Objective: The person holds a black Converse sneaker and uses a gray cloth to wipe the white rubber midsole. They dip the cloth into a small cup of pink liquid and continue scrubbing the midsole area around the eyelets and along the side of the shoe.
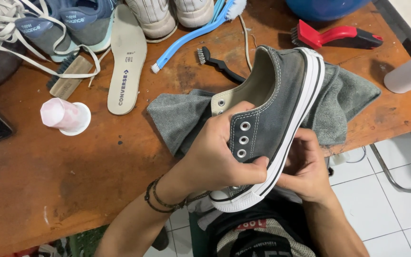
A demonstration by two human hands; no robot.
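Note:
I hold a grey canvas low-top sneaker (pixel 281 90) without laces, tilted on its side with the white rubber sole facing right. My left hand (pixel 215 157) grips the upper over the metal eyelets, thumb across the side. My right hand (pixel 305 164) is under the sole near the toe, fingers curled against the white rubber edge. A grey cloth (pixel 348 102) lies on the wooden table (pixel 48 176) beneath the shoe.
On the table lie a beige insole (pixel 125 62), a blue long-handled brush (pixel 191 34), a small black brush (pixel 217 63), a red-and-black brush (pixel 336 36), a wooden brush (pixel 70 76), a pink-white cup on its side (pixel 65 116), blue sneakers (pixel 67 21), white sneakers (pixel 170 14), and a white cylinder (pixel 410 71).

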